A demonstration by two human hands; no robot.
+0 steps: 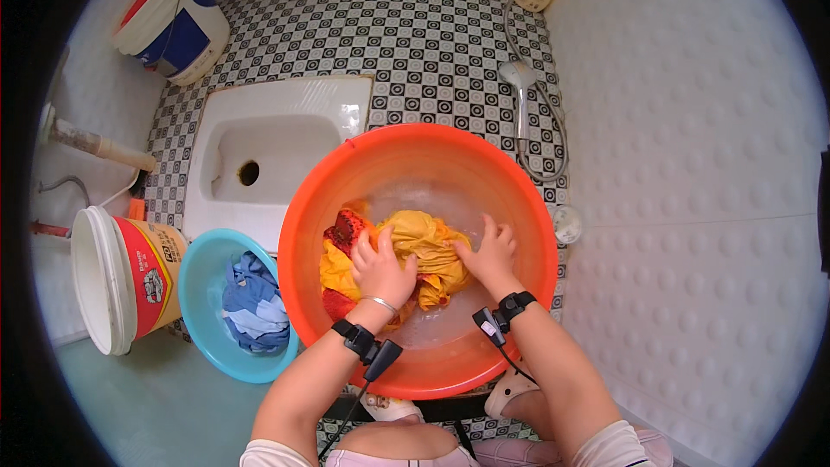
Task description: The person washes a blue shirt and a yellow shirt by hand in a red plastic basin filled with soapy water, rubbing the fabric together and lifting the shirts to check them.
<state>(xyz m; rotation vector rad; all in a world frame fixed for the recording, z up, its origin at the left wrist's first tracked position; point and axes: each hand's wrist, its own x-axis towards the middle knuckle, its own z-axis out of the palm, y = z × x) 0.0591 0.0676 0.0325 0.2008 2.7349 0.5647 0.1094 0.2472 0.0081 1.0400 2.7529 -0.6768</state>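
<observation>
The single wide fisheye view, worn on the head, looks steeply down from close above a round orange plastic tub (529, 225) toward the far black-and-white patterned tile floor (346, 35); outer edges seem bent.

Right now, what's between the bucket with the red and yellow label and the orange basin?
In the head view, a smaller light-blue basin stands between the bucket and the orange basin, with blue cloth inside it.
</observation>
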